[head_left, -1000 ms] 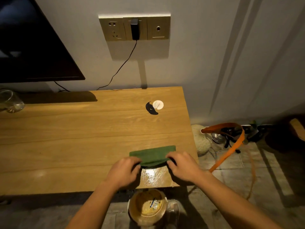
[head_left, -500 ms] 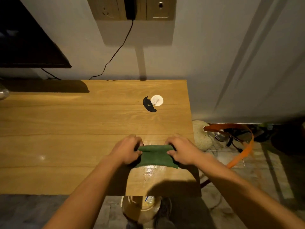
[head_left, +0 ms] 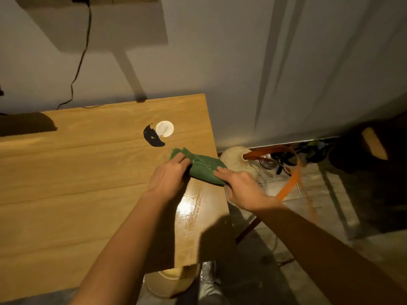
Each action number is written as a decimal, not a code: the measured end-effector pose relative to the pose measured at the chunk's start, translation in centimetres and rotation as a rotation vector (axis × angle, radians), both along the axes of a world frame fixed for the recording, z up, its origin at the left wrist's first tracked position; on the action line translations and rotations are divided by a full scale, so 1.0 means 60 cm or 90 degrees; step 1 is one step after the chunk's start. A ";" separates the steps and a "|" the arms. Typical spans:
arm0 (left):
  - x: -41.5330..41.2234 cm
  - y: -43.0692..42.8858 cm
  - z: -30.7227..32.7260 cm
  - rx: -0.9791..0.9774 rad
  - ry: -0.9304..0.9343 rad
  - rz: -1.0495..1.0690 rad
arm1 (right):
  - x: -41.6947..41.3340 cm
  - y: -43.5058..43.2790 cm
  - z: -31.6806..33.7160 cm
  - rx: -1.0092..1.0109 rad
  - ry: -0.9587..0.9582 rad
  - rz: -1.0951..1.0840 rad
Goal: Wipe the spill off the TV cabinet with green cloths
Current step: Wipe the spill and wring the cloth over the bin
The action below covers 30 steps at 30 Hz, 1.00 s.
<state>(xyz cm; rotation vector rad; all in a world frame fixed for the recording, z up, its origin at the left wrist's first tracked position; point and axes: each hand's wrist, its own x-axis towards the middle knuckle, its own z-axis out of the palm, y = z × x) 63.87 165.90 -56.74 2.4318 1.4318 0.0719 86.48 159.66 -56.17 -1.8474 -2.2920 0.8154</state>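
A bunched green cloth (head_left: 203, 169) lies on the wooden TV cabinet (head_left: 77, 183) close to its right edge. My left hand (head_left: 168, 179) grips the cloth's left end. My right hand (head_left: 241, 187) holds its right end, partly past the cabinet's edge. A shiny wet streak (head_left: 189, 208) runs from the cloth back toward the front edge. Farther back sits a black blot (head_left: 152, 137) beside a white round disc (head_left: 164, 128).
A black cable (head_left: 80, 60) hangs down the wall to the cabinet's back. On the tiled floor to the right lie an orange strap (head_left: 290, 183), a pale round object (head_left: 236, 159) and dark clutter. A round container (head_left: 169, 282) stands below the front edge.
Both hands have pushed the cloth away from the front edge toward the back right, leaving a longer wet streak behind it. The cloth is more bunched and reaches the right edge.
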 end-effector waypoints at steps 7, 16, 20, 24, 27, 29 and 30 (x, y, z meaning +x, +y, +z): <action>-0.038 -0.108 -0.008 0.010 0.036 -0.101 | -0.041 -0.135 -0.010 0.004 0.071 -0.120; -0.137 -0.263 -0.004 -0.012 0.034 -0.207 | -0.174 -0.350 -0.033 0.017 0.058 -0.265; -0.228 -0.319 0.003 -0.026 0.042 -0.189 | -0.268 -0.401 -0.035 0.008 0.078 -0.265; -0.323 -0.394 0.027 -0.021 0.016 -0.188 | -0.345 -0.442 -0.028 -0.043 0.065 -0.232; -0.388 -0.453 0.031 -0.052 0.019 -0.154 | -0.376 -0.458 -0.012 -0.064 0.043 -0.220; -0.426 -0.481 0.029 -0.114 0.071 -0.099 | -0.394 -0.457 0.007 -0.086 0.029 -0.149; -0.441 -0.492 0.029 -0.149 0.092 -0.077 | -0.403 -0.453 0.016 -0.093 0.023 -0.109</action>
